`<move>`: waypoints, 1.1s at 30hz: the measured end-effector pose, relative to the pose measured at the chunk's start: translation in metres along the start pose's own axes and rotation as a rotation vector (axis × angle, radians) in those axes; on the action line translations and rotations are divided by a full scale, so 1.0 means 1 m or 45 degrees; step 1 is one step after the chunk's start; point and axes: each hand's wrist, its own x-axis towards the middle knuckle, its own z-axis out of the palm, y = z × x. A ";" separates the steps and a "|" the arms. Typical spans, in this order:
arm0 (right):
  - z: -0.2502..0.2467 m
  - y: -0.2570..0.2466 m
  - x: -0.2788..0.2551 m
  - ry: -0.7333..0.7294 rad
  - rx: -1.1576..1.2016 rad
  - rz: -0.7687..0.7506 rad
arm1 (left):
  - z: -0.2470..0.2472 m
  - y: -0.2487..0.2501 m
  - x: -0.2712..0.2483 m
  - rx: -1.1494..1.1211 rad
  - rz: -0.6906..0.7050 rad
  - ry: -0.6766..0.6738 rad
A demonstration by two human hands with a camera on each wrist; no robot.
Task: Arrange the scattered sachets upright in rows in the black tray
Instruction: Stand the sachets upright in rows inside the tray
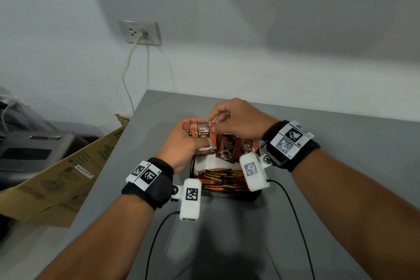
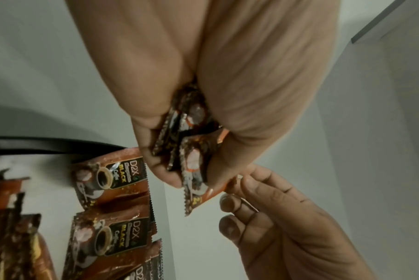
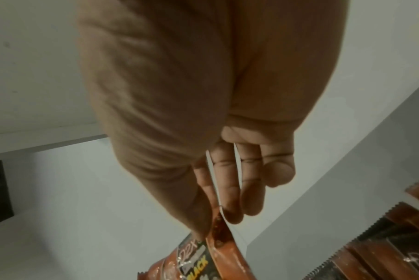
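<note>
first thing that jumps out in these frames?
The two hands meeting above the far end of the black tray: the left hand grips a bundle of sachets while the right hand pinches the corner of one. Below them, the tray holds a row of sachets on edge, with a few more sachets beyond it.

The head view looks forward and down at the tabletop (image 1: 341,188). Both wrist views look close along the hands (image 1: 236,118), sharing the sachets (image 1: 202,132).

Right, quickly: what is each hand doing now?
Left hand: grips a bunch of sachets.
Right hand: pinches the edge of one sachet in that bunch.
</note>
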 end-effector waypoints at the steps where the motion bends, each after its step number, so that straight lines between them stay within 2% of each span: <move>1: 0.002 -0.002 0.003 -0.023 -0.003 -0.008 | -0.003 0.000 0.000 0.004 -0.005 -0.003; 5: 0.010 -0.006 0.015 -0.029 -0.091 -0.041 | -0.012 -0.003 -0.001 0.062 -0.027 0.024; 10: 0.022 0.010 0.026 -0.027 -0.244 0.095 | -0.027 -0.015 0.005 0.128 -0.081 0.334; 12: 0.031 0.018 0.030 -0.072 -0.324 0.137 | -0.033 -0.018 0.007 0.144 -0.104 0.403; 20: 0.054 0.033 0.040 -0.204 -0.462 0.225 | -0.035 -0.022 0.005 0.173 -0.124 0.361; 33: 0.066 0.043 0.047 -0.051 -0.481 0.213 | -0.035 -0.025 0.003 0.197 -0.147 0.313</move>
